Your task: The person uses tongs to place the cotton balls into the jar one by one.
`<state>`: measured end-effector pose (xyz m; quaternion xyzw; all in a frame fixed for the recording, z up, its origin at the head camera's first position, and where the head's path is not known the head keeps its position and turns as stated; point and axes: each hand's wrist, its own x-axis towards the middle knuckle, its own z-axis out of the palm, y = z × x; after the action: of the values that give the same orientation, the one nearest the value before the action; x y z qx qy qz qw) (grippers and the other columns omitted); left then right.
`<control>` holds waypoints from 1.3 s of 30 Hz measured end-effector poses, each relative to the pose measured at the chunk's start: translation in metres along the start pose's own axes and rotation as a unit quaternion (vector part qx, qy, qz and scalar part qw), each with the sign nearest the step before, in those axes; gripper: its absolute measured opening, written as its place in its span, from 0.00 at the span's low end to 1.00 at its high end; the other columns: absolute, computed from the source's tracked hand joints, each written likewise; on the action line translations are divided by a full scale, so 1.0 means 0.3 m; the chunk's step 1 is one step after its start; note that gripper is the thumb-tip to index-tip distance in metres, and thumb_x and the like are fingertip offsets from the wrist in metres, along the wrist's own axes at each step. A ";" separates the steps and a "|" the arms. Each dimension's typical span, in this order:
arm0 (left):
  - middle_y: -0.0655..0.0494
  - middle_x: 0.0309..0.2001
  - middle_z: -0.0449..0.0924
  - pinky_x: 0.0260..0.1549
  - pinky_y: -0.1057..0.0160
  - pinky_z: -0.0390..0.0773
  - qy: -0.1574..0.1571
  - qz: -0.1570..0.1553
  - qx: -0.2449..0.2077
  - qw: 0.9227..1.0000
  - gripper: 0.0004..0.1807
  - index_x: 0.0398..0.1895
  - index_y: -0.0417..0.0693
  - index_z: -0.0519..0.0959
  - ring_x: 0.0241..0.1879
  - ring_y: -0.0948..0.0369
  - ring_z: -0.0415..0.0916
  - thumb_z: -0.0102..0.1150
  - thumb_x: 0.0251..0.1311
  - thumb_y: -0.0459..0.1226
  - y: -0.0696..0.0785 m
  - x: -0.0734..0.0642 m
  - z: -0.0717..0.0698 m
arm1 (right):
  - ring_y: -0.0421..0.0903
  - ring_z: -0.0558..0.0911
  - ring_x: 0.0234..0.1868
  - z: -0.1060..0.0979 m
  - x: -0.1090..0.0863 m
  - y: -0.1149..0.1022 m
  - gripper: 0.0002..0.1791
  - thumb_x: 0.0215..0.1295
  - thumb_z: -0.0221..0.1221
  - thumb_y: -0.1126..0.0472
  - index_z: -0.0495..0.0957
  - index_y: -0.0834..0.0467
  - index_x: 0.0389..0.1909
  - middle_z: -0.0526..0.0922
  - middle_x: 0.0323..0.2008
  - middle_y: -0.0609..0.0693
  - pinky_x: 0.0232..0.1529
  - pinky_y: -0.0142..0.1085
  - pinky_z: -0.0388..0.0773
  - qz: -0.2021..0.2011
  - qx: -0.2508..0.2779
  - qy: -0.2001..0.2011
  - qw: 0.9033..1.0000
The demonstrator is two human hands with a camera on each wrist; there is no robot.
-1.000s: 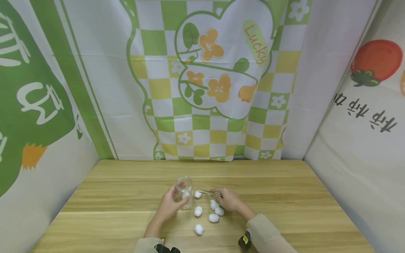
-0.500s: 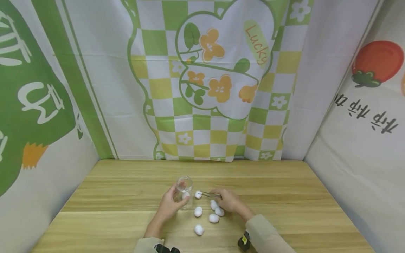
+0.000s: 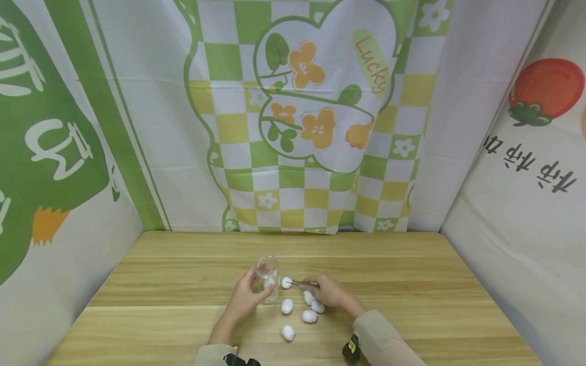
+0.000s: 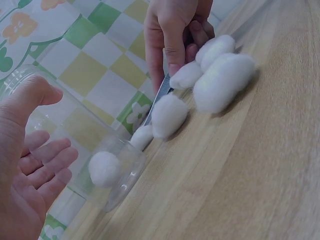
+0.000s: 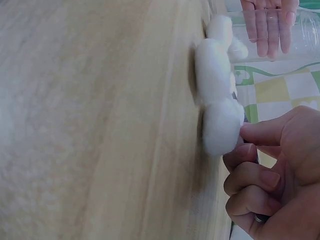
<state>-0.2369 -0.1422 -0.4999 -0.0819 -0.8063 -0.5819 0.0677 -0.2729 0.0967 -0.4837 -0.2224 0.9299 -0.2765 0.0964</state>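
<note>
My left hand (image 3: 244, 297) grips a clear, lidless jar (image 3: 267, 266) that stands upright on the wooden table, thumb on one side and fingers on the other. Inside the jar, near its bottom, lies a white cotton ball (image 4: 105, 169). From the right, my right hand (image 3: 330, 291) holds metal tweezers (image 3: 303, 283). Their tips are at a cotton ball (image 3: 286, 282) just right of the jar; whether they pinch it I cannot tell. Closer to me lie another cotton ball (image 3: 287, 306) and a group of cotton balls (image 3: 309, 316) below the right hand.
One cotton ball (image 3: 288, 333) lies apart, nearest to me. The wooden table (image 3: 183, 284) reaches back to a checkered curtain (image 3: 293, 203). Printed cloth hangs at the left and right sides.
The tweezers' tips have come slightly down and toward me over the cotton ball by the jar, and the right hand has shifted a little left. The left hand and jar have stayed put.
</note>
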 end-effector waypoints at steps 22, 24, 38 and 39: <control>0.38 0.63 0.74 0.70 0.41 0.64 -0.002 -0.002 0.002 1.000 0.33 0.66 0.38 0.66 0.67 0.40 0.67 0.65 0.57 0.36 0.007 -0.001 0.000 | 0.37 0.66 0.18 -0.021 -0.022 0.005 0.16 0.69 0.53 0.63 0.79 0.54 0.55 0.83 0.27 0.50 0.17 0.26 0.59 0.006 -0.009 0.040 0.999; 0.37 0.62 0.74 0.70 0.41 0.64 -0.003 0.000 0.002 1.000 0.33 0.66 0.38 0.66 0.66 0.40 0.67 0.65 0.57 0.35 0.004 0.000 0.000 | 0.38 0.67 0.19 -0.023 -0.022 0.006 0.16 0.68 0.53 0.64 0.80 0.54 0.55 0.84 0.30 0.51 0.17 0.27 0.59 0.002 -0.012 0.045 0.999; 0.38 0.62 0.74 0.70 0.42 0.65 0.000 0.001 -0.011 1.000 0.33 0.66 0.38 0.66 0.66 0.41 0.68 0.65 0.57 0.35 0.012 -0.003 0.003 | 0.38 0.67 0.21 -0.050 -0.044 0.006 0.15 0.67 0.55 0.65 0.81 0.55 0.51 0.87 0.36 0.54 0.18 0.26 0.60 -0.019 -0.020 0.076 0.997; 0.38 0.62 0.75 0.70 0.42 0.65 0.000 0.001 -0.011 1.000 0.33 0.66 0.38 0.66 0.66 0.41 0.68 0.65 0.57 0.35 0.013 -0.003 0.002 | 0.38 0.66 0.20 -0.051 -0.046 0.007 0.15 0.67 0.55 0.65 0.81 0.55 0.52 0.86 0.33 0.53 0.18 0.26 0.59 -0.018 -0.020 0.077 0.997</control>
<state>-0.2351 -0.1404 -0.4967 -0.0839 -0.7998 -0.5906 0.0671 -0.2663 0.1119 -0.4715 -0.2191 0.9357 -0.2761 0.0151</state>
